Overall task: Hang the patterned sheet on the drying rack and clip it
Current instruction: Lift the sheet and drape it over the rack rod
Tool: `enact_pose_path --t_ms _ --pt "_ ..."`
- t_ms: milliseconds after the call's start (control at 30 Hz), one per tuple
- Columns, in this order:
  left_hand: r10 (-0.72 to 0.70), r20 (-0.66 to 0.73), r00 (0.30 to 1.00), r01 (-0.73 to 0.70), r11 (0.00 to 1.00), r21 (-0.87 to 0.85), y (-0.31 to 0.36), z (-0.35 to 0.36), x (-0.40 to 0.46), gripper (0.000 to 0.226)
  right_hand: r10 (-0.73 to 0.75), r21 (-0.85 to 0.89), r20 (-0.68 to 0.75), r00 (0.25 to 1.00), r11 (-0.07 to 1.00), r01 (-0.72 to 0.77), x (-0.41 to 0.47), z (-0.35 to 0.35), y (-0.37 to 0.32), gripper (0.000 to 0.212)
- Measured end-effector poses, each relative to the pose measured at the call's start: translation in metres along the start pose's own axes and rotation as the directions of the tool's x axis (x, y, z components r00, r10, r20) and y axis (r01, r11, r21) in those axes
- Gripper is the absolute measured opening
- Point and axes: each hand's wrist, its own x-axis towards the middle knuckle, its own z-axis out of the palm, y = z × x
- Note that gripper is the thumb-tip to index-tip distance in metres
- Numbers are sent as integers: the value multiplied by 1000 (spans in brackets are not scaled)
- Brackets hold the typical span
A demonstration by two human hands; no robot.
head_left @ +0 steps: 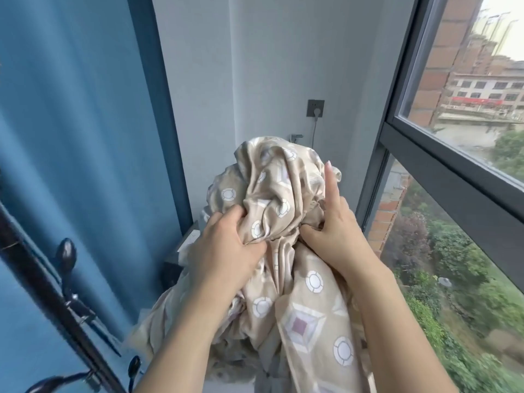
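The patterned sheet (pixel 279 194) is beige with white rings and purple-centred diamonds. It is bunched in a big wad held up in front of me, and more of it trails down below. My left hand (pixel 226 245) grips a fold on the wad's left side. My right hand (pixel 333 225) holds the right side with its thumb and lower fingers, while the index finger points straight up along the cloth. A black bar of the drying rack (pixel 42 282) runs diagonally at the lower left, with dark clips (pixel 65 255) hanging from it.
A blue curtain (pixel 73 123) covers the left side. A grey wall with a socket and plugged cable (pixel 315 108) is straight ahead. A dark-framed window (pixel 442 154) fills the right, with buildings and trees outside. A dark appliance edge (pixel 173 268) shows under the sheet.
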Motion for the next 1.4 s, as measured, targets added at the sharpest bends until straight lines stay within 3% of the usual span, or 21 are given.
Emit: enact_pose_path --t_ms 100,233,367,467,633,767,900,1000,1067,1200,1267,1400 --pt "21 9 1000 -20 1000 -19 -1 -22 -33 34 16 -121 63 998 993 -8 -30 -8 -18 85" --pt "-4 47 999 12 984 -177 -10 -54 -79 33 13 -188 -46 999 982 -21 -70 1 -53 34" --pt "-40 96 995 75 917 -392 -18 -81 -121 41 35 -223 -144 989 973 -66 -101 3 -91 26" --pt "-75 63 995 95 909 -405 -23 -101 -148 41 -28 -195 -114 993 981 5 -117 5 -110 22" --pt "-156 -6 988 144 925 -352 -46 -143 -189 37 -181 -30 142 973 982 187 -148 8 -133 40" --pt "-189 -68 980 162 945 -284 -57 -185 -221 39 -370 268 268 890 916 300 -185 7 -166 91" --pt "-186 -114 976 162 968 -193 -68 -236 -259 38 -478 64 380 792 868 493 -220 13 -211 114" --pt "-190 -142 971 167 973 -160 -75 -270 -290 43 -559 -45 432 708 771 636 -236 18 -251 123" --pt "-212 -171 962 191 973 -130 -78 -290 -309 50 -595 -80 506 624 688 721 -245 27 -276 113" --pt "-282 -269 921 260 959 -114 -82 -322 -348 57 -714 37 532 455 557 830 -269 43 -318 44" --pt "-310 -291 905 284 950 -130 -84 -337 -363 60 -713 140 510 482 621 771 -283 43 -334 22" --pt "-320 -342 884 292 947 -134 -90 -371 -388 61 -757 196 385 528 626 755 -301 38 -368 35"
